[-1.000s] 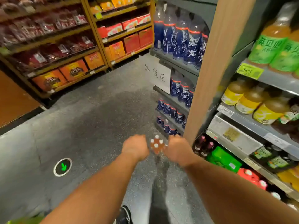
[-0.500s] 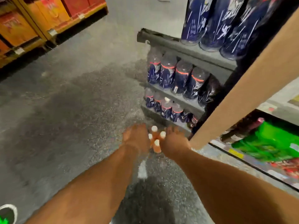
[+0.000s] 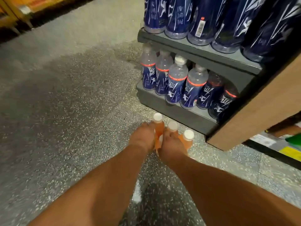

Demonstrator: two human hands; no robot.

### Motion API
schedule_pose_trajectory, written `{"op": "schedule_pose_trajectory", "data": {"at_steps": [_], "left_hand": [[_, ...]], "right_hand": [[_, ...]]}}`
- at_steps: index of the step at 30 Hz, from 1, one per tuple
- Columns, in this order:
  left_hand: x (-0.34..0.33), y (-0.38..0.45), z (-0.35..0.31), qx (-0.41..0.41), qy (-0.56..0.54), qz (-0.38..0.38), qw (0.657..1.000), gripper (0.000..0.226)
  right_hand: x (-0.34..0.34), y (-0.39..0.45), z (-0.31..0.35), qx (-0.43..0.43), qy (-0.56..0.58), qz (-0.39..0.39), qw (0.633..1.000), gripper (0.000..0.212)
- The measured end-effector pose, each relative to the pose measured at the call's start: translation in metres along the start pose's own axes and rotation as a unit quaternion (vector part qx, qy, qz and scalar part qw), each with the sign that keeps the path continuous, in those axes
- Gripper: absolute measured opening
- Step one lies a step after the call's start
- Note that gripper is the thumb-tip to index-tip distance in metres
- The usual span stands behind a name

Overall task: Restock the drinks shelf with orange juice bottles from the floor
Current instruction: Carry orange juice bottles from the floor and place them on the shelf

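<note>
Orange juice bottles [image 3: 159, 130] with white caps are clustered on the speckled floor [image 3: 65, 111], just beside the base of the grey drinks shelf [image 3: 177, 110] stocked with blue-labelled bottles [image 3: 176, 82]. The cluster is flanked by both hands: the left hand [image 3: 142, 137] and right hand [image 3: 171, 144] are pressed against it, but each grip's closure cannot be told.

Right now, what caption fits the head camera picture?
Both hands, left hand and right hand, reach orange juice bottles on the floor.
</note>
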State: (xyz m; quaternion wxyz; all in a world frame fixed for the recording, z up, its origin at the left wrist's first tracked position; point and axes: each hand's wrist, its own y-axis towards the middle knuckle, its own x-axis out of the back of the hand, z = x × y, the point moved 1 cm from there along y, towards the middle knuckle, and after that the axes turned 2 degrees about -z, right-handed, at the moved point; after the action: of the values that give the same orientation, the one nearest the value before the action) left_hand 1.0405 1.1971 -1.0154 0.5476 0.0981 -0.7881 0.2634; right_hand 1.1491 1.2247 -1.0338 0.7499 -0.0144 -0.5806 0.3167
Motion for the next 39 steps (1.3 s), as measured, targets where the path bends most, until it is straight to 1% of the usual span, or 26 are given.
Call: {"op": "schedule_pose_trajectory", "data": {"at_steps": [2,3,4,7,8,11,14,15,18,19,22,24,26,29,32,34,36,39], "left_hand": [[0.001,0.003,0.0,-0.003,-0.002,-0.007,1.0,0.042],[0.003,0.002,-0.001,-0.008,0.001,-0.016,1.0,0.039],[0.005,0.0,-0.001,-0.015,0.004,-0.024,1.0,0.035],[0.014,-0.011,0.0,-0.008,-0.005,-0.029,1.0,0.026],[0.018,-0.015,0.002,0.003,-0.015,-0.029,0.999,0.024],[0.043,-0.032,0.004,0.035,-0.042,-0.029,0.998,0.018],[0.089,-0.06,-0.006,0.03,-0.042,-0.031,0.998,0.026],[0.109,-0.071,-0.012,0.02,-0.038,-0.033,0.999,0.029],[0.186,-0.108,-0.042,-0.012,0.003,-0.032,0.999,0.032],[0.217,-0.122,-0.056,-0.027,0.021,-0.036,0.999,0.03],[0.317,-0.166,-0.104,-0.073,0.034,-0.029,0.996,0.024],[0.38,-0.198,-0.136,-0.108,0.047,-0.037,0.992,0.02],[0.441,-0.23,-0.171,-0.147,0.09,-0.059,0.983,0.028],[0.527,-0.282,-0.226,-0.213,0.126,-0.057,0.967,0.034],[0.61,-0.332,-0.285,-0.287,0.144,-0.079,0.944,0.029],[0.656,-0.363,-0.325,-0.317,0.139,-0.082,0.935,0.028],[0.693,-0.393,-0.365,-0.351,0.143,-0.085,0.921,0.031],[0.731,-0.436,-0.418,-0.403,0.135,-0.107,0.899,0.027]], "right_hand": [[-0.006,0.007,-0.002,0.008,0.008,-0.004,1.0,0.071],[-0.006,0.008,-0.002,0.011,0.012,-0.005,1.0,0.07],[-0.005,0.008,-0.003,0.012,0.014,-0.006,1.0,0.065],[0.006,0.004,-0.003,0.014,0.047,-0.027,0.998,0.034],[0.011,0.001,-0.001,0.013,0.053,-0.031,0.998,0.03],[0.039,-0.016,0.007,0.016,0.05,-0.037,0.998,0.033],[0.088,-0.048,0.017,0.008,0.067,-0.038,0.997,0.032],[0.107,-0.062,0.022,0.003,0.082,-0.038,0.996,0.029],[0.185,-0.115,0.04,0.005,0.113,-0.057,0.992,0.012],[0.216,-0.134,0.048,0.007,0.108,-0.066,0.992,0.013],[0.315,-0.196,0.068,0.011,0.094,-0.111,0.989,0.031],[0.383,-0.239,0.077,0.024,0.085,-0.157,0.984,0.029],[0.453,-0.285,0.082,0.036,0.065,-0.191,0.979,0.025],[0.553,-0.362,0.091,0.038,0.041,-0.241,0.969,0.039],[0.64,-0.438,0.091,0.0,0.033,-0.312,0.95,0.034],[0.691,-0.486,0.086,-0.033,0.033,-0.343,0.938,0.036],[0.736,-0.532,0.075,-0.066,0.024,-0.367,0.928,0.037],[0.786,-0.599,0.054,-0.115,0.008,-0.398,0.91,0.034]]}}
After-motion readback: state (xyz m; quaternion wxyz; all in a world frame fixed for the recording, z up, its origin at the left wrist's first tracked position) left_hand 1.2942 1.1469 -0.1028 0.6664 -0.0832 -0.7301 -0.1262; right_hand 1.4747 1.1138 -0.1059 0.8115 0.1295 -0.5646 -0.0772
